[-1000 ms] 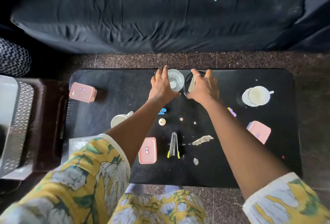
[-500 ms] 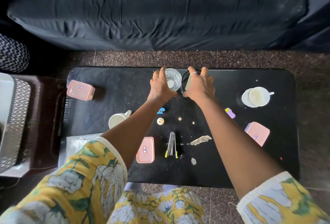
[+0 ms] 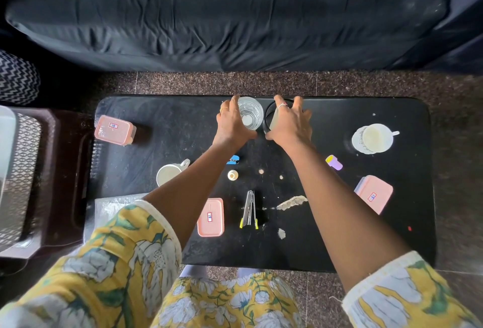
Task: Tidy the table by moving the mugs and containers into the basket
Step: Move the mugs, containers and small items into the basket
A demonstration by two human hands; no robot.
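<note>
At the far edge of the black table (image 3: 162, 142), my left hand (image 3: 231, 125) wraps around a clear glass (image 3: 250, 113). Beside it my right hand (image 3: 288, 125) grips a dark cup (image 3: 269, 118), mostly hidden under my fingers. A white mug (image 3: 170, 174) stands left of my left forearm. Another white mug on a saucer (image 3: 373, 138) sits at the right. Three pink lidded containers lie around: far left (image 3: 114, 129), near the front (image 3: 210, 217) and at the right (image 3: 374, 193). The dark brown basket (image 3: 65, 178) stands off the table's left end.
Small items litter the table: metal tongs (image 3: 249, 210), a purple and yellow object (image 3: 334, 162), a blue object (image 3: 233, 159), a small cream bottle (image 3: 232, 175) and crumbs. A clear plastic bag (image 3: 112, 207) lies at the front left corner. A dark sofa (image 3: 235, 19) runs behind.
Both hands have closed more tightly on the glass and the dark cup at the far edge. Nothing else on the table has moved.
</note>
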